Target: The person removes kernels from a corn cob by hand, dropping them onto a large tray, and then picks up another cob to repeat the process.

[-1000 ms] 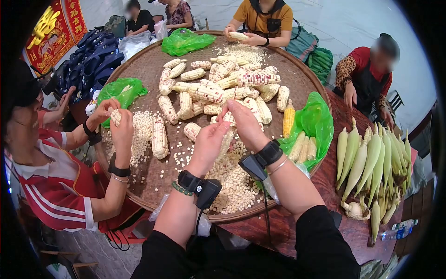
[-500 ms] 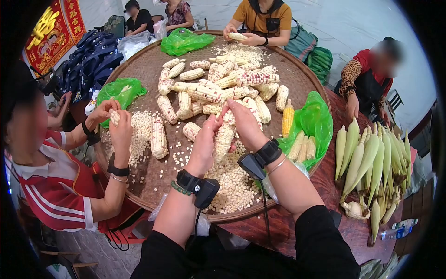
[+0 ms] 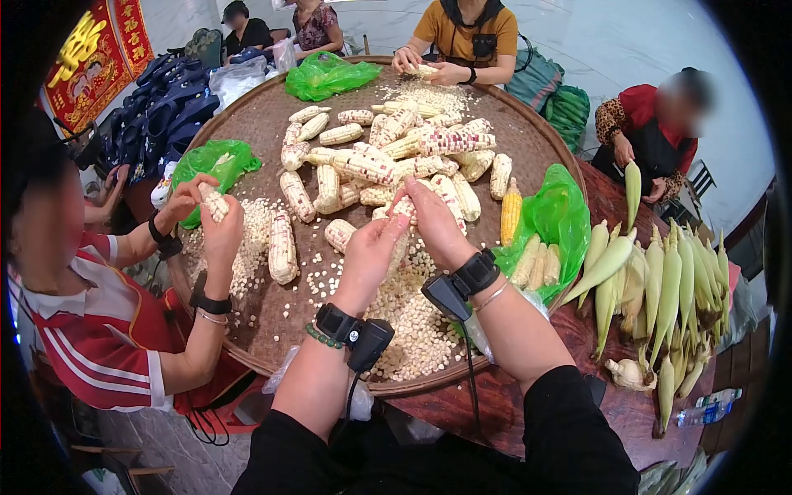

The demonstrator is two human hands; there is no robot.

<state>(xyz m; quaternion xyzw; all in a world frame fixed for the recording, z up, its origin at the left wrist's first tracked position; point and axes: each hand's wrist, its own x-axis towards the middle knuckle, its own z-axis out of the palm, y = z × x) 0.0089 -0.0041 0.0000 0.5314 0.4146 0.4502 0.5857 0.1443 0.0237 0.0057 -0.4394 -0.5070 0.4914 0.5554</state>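
Observation:
My left hand [image 3: 369,256] and my right hand [image 3: 435,219] both grip one pale corn cob [image 3: 402,233], held upright over the big round woven tray [image 3: 272,318]. My left thumb presses on the cob's lower part while my right hand wraps its top. Below my hands lies a heap of loose white and reddish kernels [image 3: 412,318]. A pile of whole cobs [image 3: 388,153] fills the tray's middle beyond my hands.
A person in a red and white shirt at left holds a cob [image 3: 213,202]. Another in yellow works at the far rim [image 3: 466,33]. A person at right lifts a husked ear [image 3: 633,186] above a heap of husked corn [image 3: 668,289]. Green bags [image 3: 561,214] lie on the tray.
My left hand has slid back up and closed over the cob, hiding most of it. The person at right has picked an ear from the husked heap and raised it.

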